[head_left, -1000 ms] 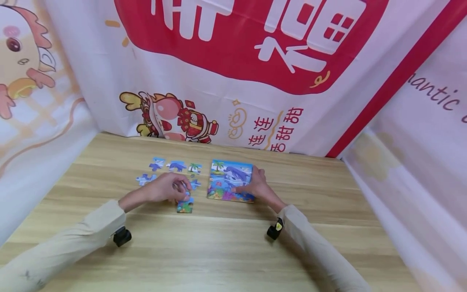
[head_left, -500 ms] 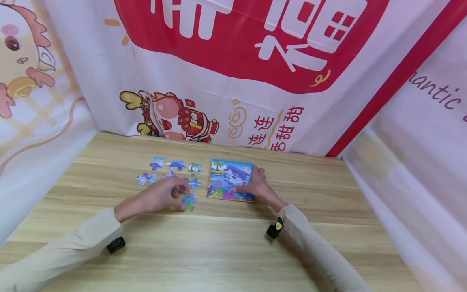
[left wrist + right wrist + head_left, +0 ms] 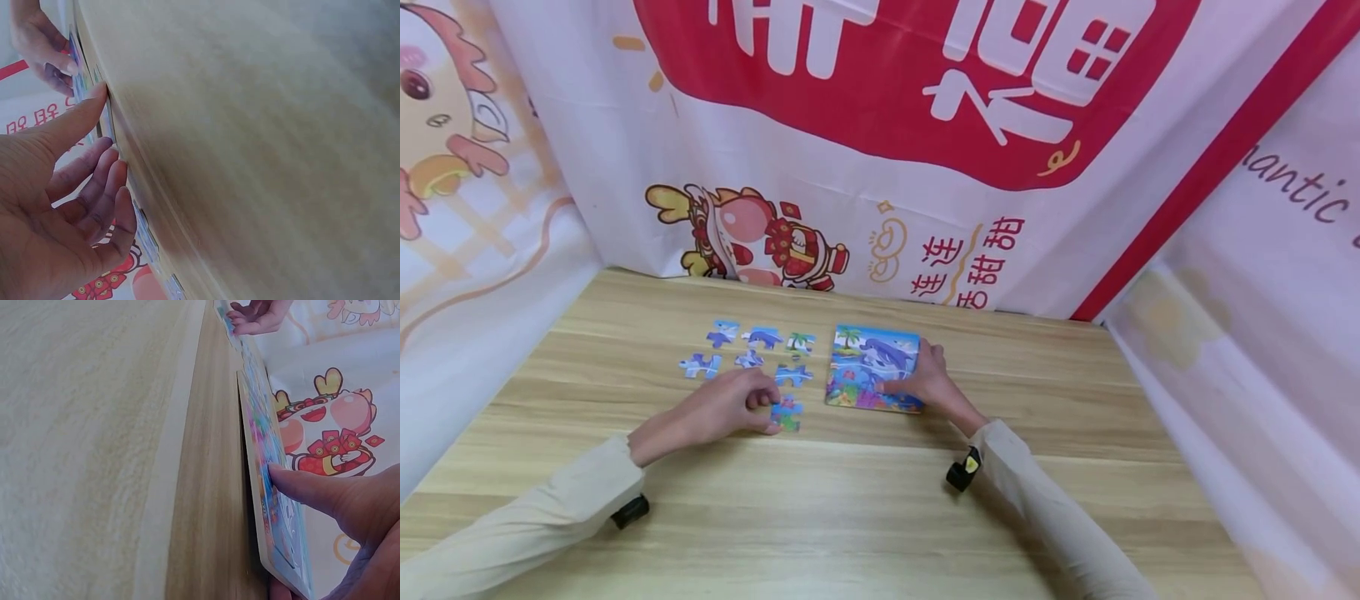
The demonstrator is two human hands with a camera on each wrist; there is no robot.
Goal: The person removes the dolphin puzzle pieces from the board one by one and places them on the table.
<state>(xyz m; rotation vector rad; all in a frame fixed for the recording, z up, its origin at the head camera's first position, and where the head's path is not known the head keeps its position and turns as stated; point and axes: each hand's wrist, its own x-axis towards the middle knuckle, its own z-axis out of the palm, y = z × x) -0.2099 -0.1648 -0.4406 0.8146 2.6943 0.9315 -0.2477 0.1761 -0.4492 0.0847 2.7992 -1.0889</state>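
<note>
A jigsaw piece (image 3: 787, 413) with red and green sea-floor print lies flat on the table, nearest my left hand (image 3: 722, 410). That hand's thumb reaches its lower left side, with the other fingers loosely bent above; in the left wrist view the thumb (image 3: 78, 122) stands apart from the fingers. Whether the thumb touches the piece is unclear. My right hand (image 3: 925, 379) grips the right edge of a dolphin puzzle board (image 3: 868, 358). In the right wrist view its thumb (image 3: 312, 487) presses on the printed face of the puzzle board (image 3: 265, 450), while fingers go under the edge.
Loose jigsaw pieces sit in rows left of the board, among them a palm-tree piece (image 3: 800, 343), a dolphin piece (image 3: 763, 337) and a blue piece (image 3: 793, 375). A printed curtain (image 3: 880, 167) hangs behind the wooden table (image 3: 850, 517).
My left hand has drawn back a little to the left from the red and green piece, which now shows more fully on the table. The right hand stays on the board.
</note>
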